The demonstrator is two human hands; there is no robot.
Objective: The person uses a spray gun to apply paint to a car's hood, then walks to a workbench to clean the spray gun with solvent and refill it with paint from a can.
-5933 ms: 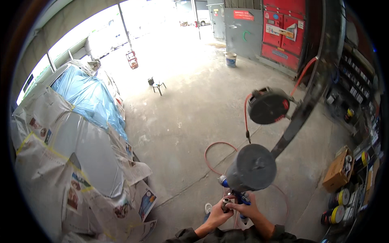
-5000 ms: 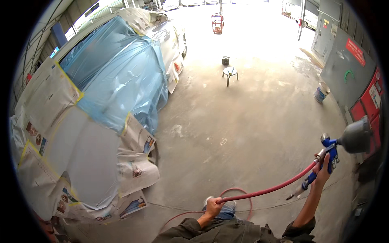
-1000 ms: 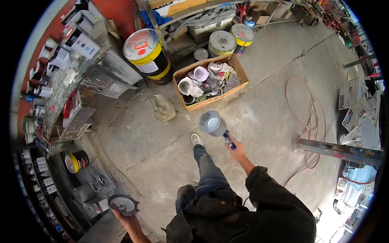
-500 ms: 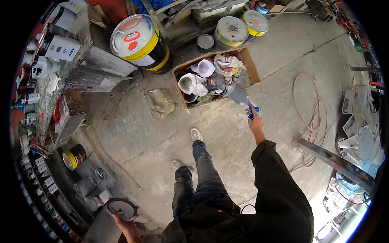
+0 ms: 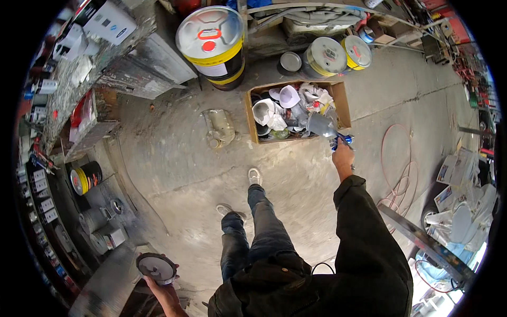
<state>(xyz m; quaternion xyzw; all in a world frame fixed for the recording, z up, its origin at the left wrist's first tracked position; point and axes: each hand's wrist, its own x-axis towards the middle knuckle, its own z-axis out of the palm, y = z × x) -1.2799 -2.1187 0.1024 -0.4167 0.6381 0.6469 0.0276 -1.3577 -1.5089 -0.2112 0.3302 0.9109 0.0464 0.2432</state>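
Observation:
My right hand (image 5: 343, 156) grips a blue spray gun (image 5: 344, 142) with a grey paint cup (image 5: 320, 125), which is tipped over the near right part of a cardboard box (image 5: 255, 132); whether it touches the contents I cannot tell. The box holds crumpled white paper, pale cups (image 5: 288, 96) and other rubbish. Low at the left, my left hand (image 5: 161, 288) is closed round a round, dark-rimmed lid (image 5: 156, 267) with grey paint on it.
Drums (image 5: 208, 39) and a paint-stained bench (image 5: 68, 79) stand ahead and left. A dirty jug (image 5: 219, 127) lies beside the box. Shelves of cans (image 5: 42, 190) line the left. A coiled hose (image 5: 401, 179), metal beam (image 5: 428, 243) and paper-covered object (image 5: 459, 216) are at the right.
Since the earliest frames the view has turned to the bench and box, and my hands have separated. Over the last second my right hand has moved forward, tipping the gun's cup over the box.

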